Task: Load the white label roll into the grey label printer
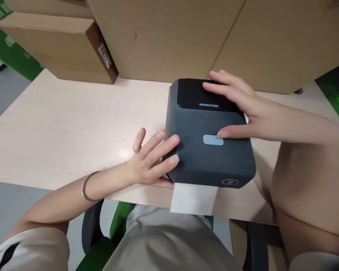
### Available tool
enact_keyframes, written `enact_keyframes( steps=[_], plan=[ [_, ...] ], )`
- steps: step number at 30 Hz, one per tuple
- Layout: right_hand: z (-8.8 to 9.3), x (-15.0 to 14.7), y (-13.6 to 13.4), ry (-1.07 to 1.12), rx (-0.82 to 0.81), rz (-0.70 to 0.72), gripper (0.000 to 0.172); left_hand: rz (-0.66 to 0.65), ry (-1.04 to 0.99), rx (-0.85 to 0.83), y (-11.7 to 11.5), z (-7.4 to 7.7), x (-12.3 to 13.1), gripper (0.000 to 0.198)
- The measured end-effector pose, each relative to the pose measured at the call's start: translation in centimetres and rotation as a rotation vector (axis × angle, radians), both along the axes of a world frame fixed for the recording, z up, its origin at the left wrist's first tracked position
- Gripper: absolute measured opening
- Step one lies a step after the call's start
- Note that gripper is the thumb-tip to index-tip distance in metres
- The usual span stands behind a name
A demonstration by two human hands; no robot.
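A dark grey label printer (197, 158) marked NIIMBOT stands on the table before me, with a black panel on top and a light blue button (210, 140) in its middle. White label paper (193, 197) sticks out of its front and reaches past the table edge. My left hand (155, 160) rests with spread fingers against the printer's left side; the thumb is low by the front corner. Across the top right of the printer lies my right hand (240, 101), fingers stretched out, its thumb touching the button's right end. Neither hand grips anything.
Large cardboard boxes (169, 41) line the back of the pale wooden table (73, 128). A flatter carton (53, 49) with a written label stands at the back left. Below the front edge is a green and black chair (96, 254).
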State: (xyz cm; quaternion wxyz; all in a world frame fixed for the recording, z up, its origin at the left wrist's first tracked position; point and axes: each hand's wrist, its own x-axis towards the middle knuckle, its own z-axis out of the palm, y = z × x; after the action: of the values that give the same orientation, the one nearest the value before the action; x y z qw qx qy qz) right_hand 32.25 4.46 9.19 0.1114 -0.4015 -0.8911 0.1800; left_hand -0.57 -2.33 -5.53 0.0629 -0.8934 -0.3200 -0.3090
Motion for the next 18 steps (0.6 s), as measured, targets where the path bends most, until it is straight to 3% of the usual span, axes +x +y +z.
enact_keyframes(
  steps=[3, 5, 8, 12, 18],
  plan=[
    [-0.3, 0.3, 0.1, -0.080, 0.010, 0.074, 0.107, -0.014, -0.164, 0.381, 0.3, 1.8, 0.8, 0.077],
    [-0.5, 0.4, 0.1, -0.086, 0.033, 0.077, 0.106, -0.043, -0.201, 0.479, 0.7, 2.8, 1.2, 0.065],
    [-1.0, 0.3, -0.2, -0.073, 0.074, 0.062, 0.103, -0.077, -0.218, 0.522, 1.0, 3.6, 1.5, 0.054],
    [-1.6, 0.4, -0.5, -0.056, 0.132, 0.106, 0.104, -0.116, -0.227, 0.565, 1.3, 3.7, 1.3, 0.047],
    [-1.8, 0.5, -0.8, -0.056, 0.190, 0.102, 0.103, -0.073, -0.076, 0.607, 1.4, 3.2, 0.4, 0.063]
  ],
)
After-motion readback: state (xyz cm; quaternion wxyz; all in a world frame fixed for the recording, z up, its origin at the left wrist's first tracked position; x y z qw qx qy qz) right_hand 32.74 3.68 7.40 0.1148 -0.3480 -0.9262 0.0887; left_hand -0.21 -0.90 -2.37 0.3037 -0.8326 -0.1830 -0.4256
